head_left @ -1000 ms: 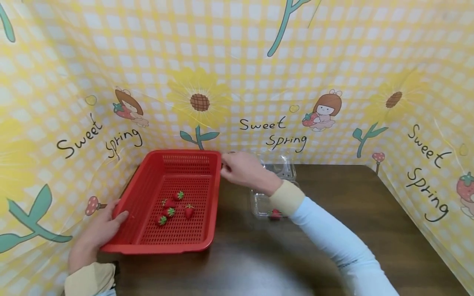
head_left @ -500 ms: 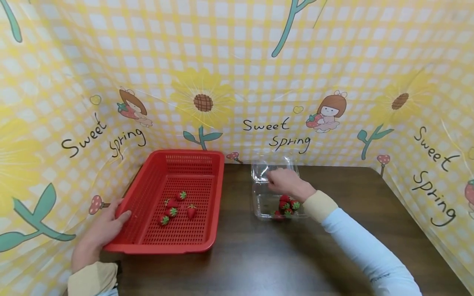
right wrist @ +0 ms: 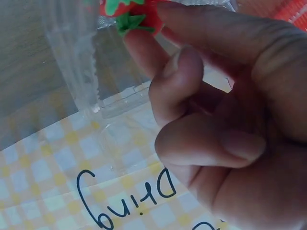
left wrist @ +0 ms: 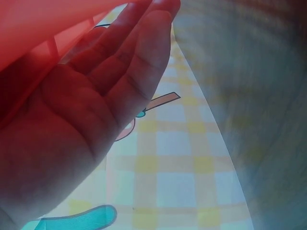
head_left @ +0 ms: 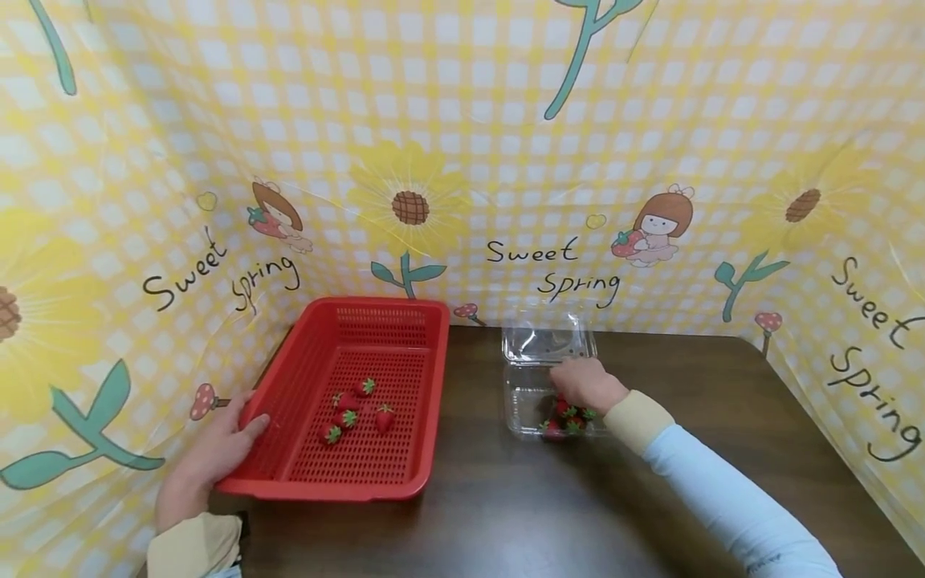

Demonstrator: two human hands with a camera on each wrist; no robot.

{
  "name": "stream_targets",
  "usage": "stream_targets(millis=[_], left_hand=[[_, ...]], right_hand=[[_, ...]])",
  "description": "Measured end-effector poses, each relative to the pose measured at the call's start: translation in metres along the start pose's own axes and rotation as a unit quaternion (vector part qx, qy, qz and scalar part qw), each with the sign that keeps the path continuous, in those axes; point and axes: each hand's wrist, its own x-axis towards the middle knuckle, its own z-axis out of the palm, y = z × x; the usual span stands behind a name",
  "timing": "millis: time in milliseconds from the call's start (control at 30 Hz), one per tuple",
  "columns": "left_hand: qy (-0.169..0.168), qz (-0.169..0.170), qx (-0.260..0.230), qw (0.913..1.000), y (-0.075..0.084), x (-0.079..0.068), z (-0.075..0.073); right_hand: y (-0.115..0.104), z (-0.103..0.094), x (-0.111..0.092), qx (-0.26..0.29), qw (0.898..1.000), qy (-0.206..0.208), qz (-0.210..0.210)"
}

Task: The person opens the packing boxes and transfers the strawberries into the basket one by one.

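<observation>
My left hand (head_left: 217, 445) grips the left rim of a red perforated plastic basket (head_left: 429, 401), thumb over the inside and fingers along the outside wall. Several strawberries (head_left: 347, 417) with green leaves lie on its floor. To the right, my right hand (head_left: 588, 384) is low over a clear plastic clamshell box (head_left: 511, 413). Its thumb and index finger pinch a strawberry (right wrist: 152, 17) in the right wrist view, while the other fingers curl in toward the palm. More strawberries (head_left: 572, 425) are bunched in the box's right part, partly hidden by the hand.
The box's clear lid (head_left: 542, 345) stands open behind it, close to the patterned cloth (head_left: 448, 201) that encloses the back and both sides. A strip of dark wooden table (head_left: 473, 401) lies between basket and box, with more in front.
My right hand has gone from beside the basket's right rim over to the box and then down into it. The left hand keeps its grip on the basket. The head view has shifted slightly.
</observation>
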Motion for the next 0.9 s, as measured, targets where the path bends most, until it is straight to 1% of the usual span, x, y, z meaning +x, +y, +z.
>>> stream_targets(millis=[167,300,433,567,667,767,833,900], left_hand=[[-0.005,-0.011,-0.006,0.9999,0.000,0.003,0.001],[-0.005,-0.019,-0.007,0.9998,0.000,0.003,0.000],[-0.004,-0.018,-0.004,0.9998,0.000,0.003,-0.002],[-0.005,-0.022,-0.009,0.9997,-0.001,0.003,-0.002],[-0.007,-0.023,-0.014,0.9996,-0.001,0.003,-0.001],[-0.006,-0.024,-0.016,0.9996,-0.001,0.003,-0.001],[-0.005,-0.024,-0.016,0.9996,0.000,0.003,-0.001],[-0.005,-0.026,-0.014,0.9996,0.000,0.003,-0.002]], right_hand=[[-0.001,0.008,-0.003,-0.030,0.999,0.033,-0.002],[-0.003,0.012,-0.002,-0.038,0.998,0.057,-0.003],[-0.004,0.012,-0.001,-0.052,0.995,0.082,-0.011],[-0.002,0.004,-0.002,-0.050,0.993,0.102,-0.021],[0.000,-0.006,-0.003,-0.009,0.995,0.101,-0.023],[0.000,-0.019,-0.003,0.030,0.993,0.110,-0.023],[-0.003,-0.028,-0.002,0.040,0.990,0.132,-0.025],[-0.007,-0.037,0.001,0.040,0.985,0.164,-0.030]])
